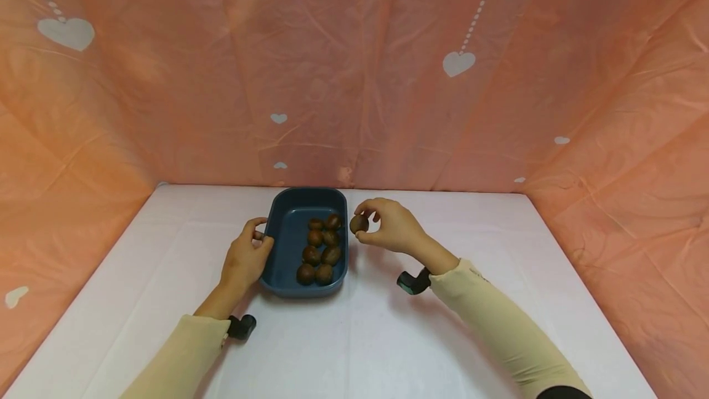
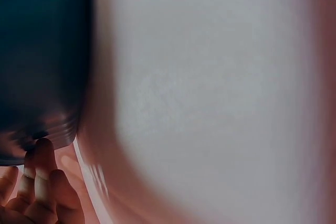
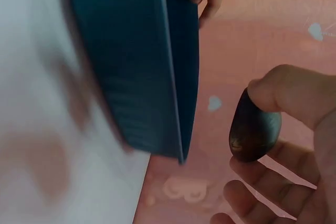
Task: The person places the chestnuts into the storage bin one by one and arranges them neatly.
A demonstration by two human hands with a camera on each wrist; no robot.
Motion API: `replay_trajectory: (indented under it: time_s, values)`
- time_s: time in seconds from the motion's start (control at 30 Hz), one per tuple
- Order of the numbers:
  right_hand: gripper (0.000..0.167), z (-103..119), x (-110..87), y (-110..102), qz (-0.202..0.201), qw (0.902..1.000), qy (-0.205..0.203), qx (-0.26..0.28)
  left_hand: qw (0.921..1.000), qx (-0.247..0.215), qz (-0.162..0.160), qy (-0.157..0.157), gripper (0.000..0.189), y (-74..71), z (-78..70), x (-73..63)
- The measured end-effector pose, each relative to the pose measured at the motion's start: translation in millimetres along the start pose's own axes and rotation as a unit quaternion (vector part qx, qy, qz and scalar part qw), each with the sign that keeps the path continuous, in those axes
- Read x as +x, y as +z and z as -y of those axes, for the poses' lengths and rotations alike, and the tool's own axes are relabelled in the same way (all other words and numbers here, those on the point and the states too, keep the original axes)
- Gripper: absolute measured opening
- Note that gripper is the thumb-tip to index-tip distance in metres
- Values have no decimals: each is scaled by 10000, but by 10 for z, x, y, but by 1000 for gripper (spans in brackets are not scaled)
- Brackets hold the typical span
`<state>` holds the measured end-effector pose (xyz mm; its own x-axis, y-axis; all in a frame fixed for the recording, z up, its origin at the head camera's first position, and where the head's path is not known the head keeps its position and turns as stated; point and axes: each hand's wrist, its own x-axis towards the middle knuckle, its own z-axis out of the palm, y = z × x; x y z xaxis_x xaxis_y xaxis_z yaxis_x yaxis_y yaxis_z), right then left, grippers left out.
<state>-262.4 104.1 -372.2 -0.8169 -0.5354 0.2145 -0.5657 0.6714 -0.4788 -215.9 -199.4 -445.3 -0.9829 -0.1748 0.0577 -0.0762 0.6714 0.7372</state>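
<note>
My right hand (image 1: 392, 226) pinches a brown chestnut (image 1: 359, 223) between thumb and fingertips, just outside the right rim of a dark blue tray (image 1: 284, 263). In the right wrist view the chestnut (image 3: 255, 125) is dark and glossy, beside the tray's outer wall (image 3: 126, 66). Inside the tray, several chestnuts (image 1: 311, 255) lie in two rough columns toward the right side. My left hand (image 1: 246, 257) holds the tray at its left rim. Its fingers (image 2: 44, 166) show against the tray's outer side in the left wrist view.
Under the tray is a white tabletop (image 1: 354, 350). An orange curtain (image 1: 354, 91) with pale hearts hangs behind and along both sides. Each wrist wears a black camera mount, one at the left wrist (image 1: 242, 327) and one at the right wrist (image 1: 413, 282).
</note>
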Motion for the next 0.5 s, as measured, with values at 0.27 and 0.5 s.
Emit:
replay_trajectory:
  time_s: [0.27, 0.5]
  values:
    - [36, 195, 14, 145, 115, 9997, -102, 166, 10000, -12, 18, -19, 46, -2, -4, -2]
    - [37, 378, 48, 276, 285, 9986, -306, 331, 10000, 2, 46, -36, 46, -5, -6, 6]
